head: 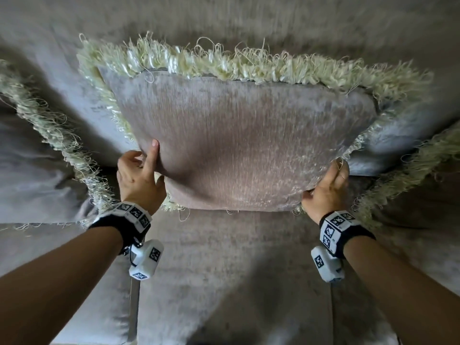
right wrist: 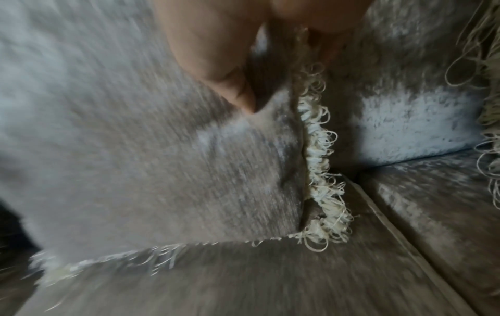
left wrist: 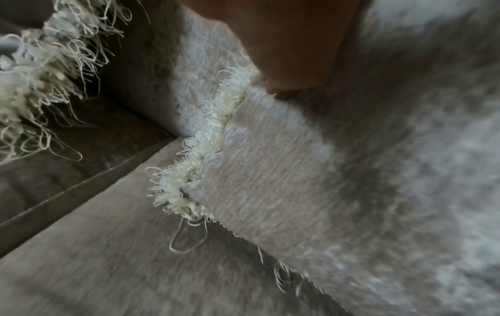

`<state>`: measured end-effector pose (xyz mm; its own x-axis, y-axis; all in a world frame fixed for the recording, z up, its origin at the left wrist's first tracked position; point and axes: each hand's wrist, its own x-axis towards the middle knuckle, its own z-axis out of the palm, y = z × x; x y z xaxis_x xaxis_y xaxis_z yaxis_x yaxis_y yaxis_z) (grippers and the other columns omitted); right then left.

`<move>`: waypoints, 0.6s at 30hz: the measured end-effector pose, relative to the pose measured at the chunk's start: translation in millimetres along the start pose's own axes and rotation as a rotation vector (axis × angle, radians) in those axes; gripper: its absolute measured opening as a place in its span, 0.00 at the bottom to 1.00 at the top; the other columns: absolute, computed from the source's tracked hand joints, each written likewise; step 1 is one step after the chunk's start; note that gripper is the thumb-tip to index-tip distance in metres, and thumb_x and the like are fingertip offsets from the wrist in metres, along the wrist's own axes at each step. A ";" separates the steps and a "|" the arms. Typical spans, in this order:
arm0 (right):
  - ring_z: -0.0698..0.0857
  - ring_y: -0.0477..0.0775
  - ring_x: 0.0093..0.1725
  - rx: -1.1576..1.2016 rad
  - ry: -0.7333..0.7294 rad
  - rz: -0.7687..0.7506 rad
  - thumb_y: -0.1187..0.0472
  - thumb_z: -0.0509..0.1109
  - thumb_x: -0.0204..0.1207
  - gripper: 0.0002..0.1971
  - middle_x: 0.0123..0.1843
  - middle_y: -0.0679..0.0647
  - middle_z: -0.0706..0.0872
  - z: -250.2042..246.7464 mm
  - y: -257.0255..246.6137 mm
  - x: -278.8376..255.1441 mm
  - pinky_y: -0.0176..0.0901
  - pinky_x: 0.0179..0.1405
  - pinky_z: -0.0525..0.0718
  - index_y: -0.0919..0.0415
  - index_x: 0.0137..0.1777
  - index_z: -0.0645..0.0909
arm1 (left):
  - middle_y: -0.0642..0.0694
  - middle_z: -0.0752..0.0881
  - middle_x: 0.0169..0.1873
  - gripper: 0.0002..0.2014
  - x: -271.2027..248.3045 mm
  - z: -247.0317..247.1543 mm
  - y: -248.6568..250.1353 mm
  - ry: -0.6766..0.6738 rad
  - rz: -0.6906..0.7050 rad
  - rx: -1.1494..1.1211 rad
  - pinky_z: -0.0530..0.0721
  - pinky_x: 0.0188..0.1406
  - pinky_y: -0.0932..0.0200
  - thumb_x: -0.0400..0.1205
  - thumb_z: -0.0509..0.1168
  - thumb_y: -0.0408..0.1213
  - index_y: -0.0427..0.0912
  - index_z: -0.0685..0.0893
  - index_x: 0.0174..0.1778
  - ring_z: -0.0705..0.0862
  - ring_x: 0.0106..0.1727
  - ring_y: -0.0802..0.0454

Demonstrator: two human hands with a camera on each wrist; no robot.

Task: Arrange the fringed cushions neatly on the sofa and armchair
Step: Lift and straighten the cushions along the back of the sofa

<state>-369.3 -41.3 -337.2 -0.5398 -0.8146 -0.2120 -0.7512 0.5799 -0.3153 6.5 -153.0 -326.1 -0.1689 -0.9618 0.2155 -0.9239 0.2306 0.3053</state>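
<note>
A mauve-grey cushion with a cream fringe stands upright against the sofa back, its lower edge just over the seat. My left hand grips its lower left corner, one finger stretched up along the edge. My right hand grips the lower right corner, thumb on the front, fingers behind the fringe. In the left wrist view my thumb presses the cushion face beside the fringe. The right wrist view has my thumb on the cushion by its fringe.
A second fringed cushion leans at the left and a third at the right, both against the sofa back. The grey sofa seat stretches below the held cushion, with seams between seat pads.
</note>
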 end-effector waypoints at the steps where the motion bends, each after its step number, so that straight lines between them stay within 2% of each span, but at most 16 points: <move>1: 0.67 0.69 0.73 0.020 0.035 -0.020 0.65 0.76 0.69 0.48 0.82 0.67 0.54 -6.1 0.4 -7.8 0.59 0.65 0.75 0.64 0.82 0.48 | 0.25 0.71 0.63 0.47 -6.2 -6.3 6.4 0.011 -0.032 0.032 0.74 0.59 0.34 0.68 0.69 0.32 0.61 0.58 0.81 0.73 0.56 0.32; 2: 0.73 0.67 0.66 0.062 0.035 -0.028 0.67 0.75 0.69 0.44 0.76 0.68 0.67 -14.2 -1.4 -16.2 0.58 0.60 0.77 0.64 0.81 0.53 | 0.26 0.71 0.63 0.43 -11.2 -12.5 11.5 0.014 -0.066 0.049 0.70 0.62 0.35 0.69 0.65 0.34 0.60 0.60 0.82 0.71 0.58 0.34; 3: 0.79 0.64 0.56 0.106 0.012 -0.026 0.67 0.74 0.70 0.41 0.65 0.67 0.78 -20.4 -1.6 -23.1 0.54 0.51 0.80 0.63 0.80 0.56 | 0.27 0.71 0.62 0.41 -15.8 -17.5 15.0 0.019 -0.090 0.052 0.68 0.63 0.36 0.69 0.62 0.37 0.59 0.62 0.82 0.70 0.58 0.35; 4: 0.82 0.64 0.48 0.129 -0.018 -0.020 0.66 0.73 0.72 0.37 0.55 0.64 0.83 -25.7 -1.6 -27.7 0.50 0.43 0.79 0.61 0.79 0.59 | 0.28 0.71 0.61 0.40 -20.1 -21.3 17.4 0.025 -0.095 0.045 0.68 0.64 0.37 0.69 0.60 0.38 0.57 0.63 0.81 0.70 0.58 0.36; 5: 0.85 0.65 0.44 0.123 -0.032 -0.003 0.64 0.71 0.74 0.34 0.49 0.62 0.85 -30.4 0.1 -30.3 0.47 0.39 0.78 0.58 0.79 0.62 | 0.28 0.72 0.60 0.38 -24.5 -24.4 20.5 0.027 -0.076 0.035 0.69 0.63 0.38 0.70 0.61 0.39 0.55 0.65 0.81 0.70 0.57 0.37; 7: 0.88 0.66 0.46 0.063 0.019 0.005 0.59 0.70 0.77 0.29 0.46 0.61 0.89 -41.2 3.1 -31.4 0.48 0.41 0.81 0.54 0.78 0.69 | 0.30 0.73 0.59 0.36 -32.1 -27.6 30.0 0.036 0.052 0.032 0.74 0.57 0.38 0.70 0.65 0.38 0.49 0.69 0.78 0.72 0.55 0.37; 9: 0.89 0.65 0.47 0.052 0.126 -0.060 0.57 0.71 0.77 0.23 0.45 0.60 0.91 -48.2 8.6 -30.8 0.51 0.47 0.84 0.51 0.73 0.77 | 0.34 0.73 0.60 0.36 -37.6 -26.4 45.9 0.037 0.260 0.043 0.76 0.53 0.39 0.70 0.69 0.37 0.51 0.72 0.77 0.75 0.55 0.36; 11: 0.87 0.66 0.52 0.093 0.193 -0.192 0.57 0.71 0.75 0.19 0.52 0.59 0.88 -48.5 14.1 -30.4 0.55 0.49 0.84 0.54 0.66 0.82 | 0.35 0.75 0.63 0.36 -39.2 -22.3 64.6 0.026 0.430 0.052 0.75 0.59 0.37 0.69 0.70 0.35 0.53 0.74 0.76 0.77 0.60 0.33; 12: 0.84 0.67 0.56 0.107 0.227 -0.297 0.57 0.72 0.73 0.19 0.58 0.60 0.83 -46.7 15.7 -30.5 0.59 0.49 0.85 0.56 0.65 0.81 | 0.35 0.76 0.66 0.36 -38.7 -19.1 71.9 0.018 0.475 0.067 0.72 0.64 0.34 0.69 0.70 0.35 0.53 0.76 0.76 0.75 0.65 0.32; 14: 0.77 0.70 0.63 0.111 0.322 -0.537 0.56 0.74 0.72 0.23 0.66 0.62 0.69 -36.6 17.4 -32.9 0.64 0.54 0.84 0.55 0.66 0.75 | 0.37 0.72 0.72 0.36 -39.4 -11.8 80.9 -0.017 0.484 0.140 0.62 0.75 0.30 0.69 0.69 0.37 0.56 0.75 0.77 0.70 0.73 0.33; 15: 0.73 0.72 0.67 0.084 0.339 -0.640 0.53 0.76 0.71 0.27 0.70 0.61 0.64 -31.7 15.5 -34.5 0.65 0.61 0.80 0.53 0.69 0.72 | 0.38 0.69 0.75 0.37 -40.2 -8.0 82.1 -0.041 0.471 0.182 0.57 0.77 0.28 0.69 0.69 0.38 0.57 0.72 0.78 0.67 0.76 0.33; 16: 0.67 0.73 0.73 0.029 0.317 -0.714 0.49 0.77 0.71 0.31 0.75 0.61 0.60 -26.7 13.5 -35.8 0.67 0.68 0.76 0.50 0.72 0.70 | 0.38 0.67 0.77 0.39 -41.2 -3.4 81.9 -0.059 0.461 0.218 0.54 0.78 0.26 0.69 0.70 0.38 0.58 0.69 0.79 0.64 0.79 0.33; 18: 0.52 0.74 0.81 -0.105 0.188 -0.721 0.42 0.75 0.72 0.39 0.84 0.60 0.49 -20.9 6.6 -37.5 0.74 0.69 0.73 0.41 0.80 0.61 | 0.39 0.63 0.80 0.43 -40.5 5.1 77.6 -0.075 0.470 0.270 0.52 0.77 0.22 0.68 0.70 0.38 0.60 0.64 0.81 0.60 0.82 0.33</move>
<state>-361.9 -6.8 -312.0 0.0514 -0.9826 0.1783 -0.9703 -0.0914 -0.2240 -60.1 -96.8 -315.9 -0.5996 -0.7746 0.2011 -0.7968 0.6014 -0.0591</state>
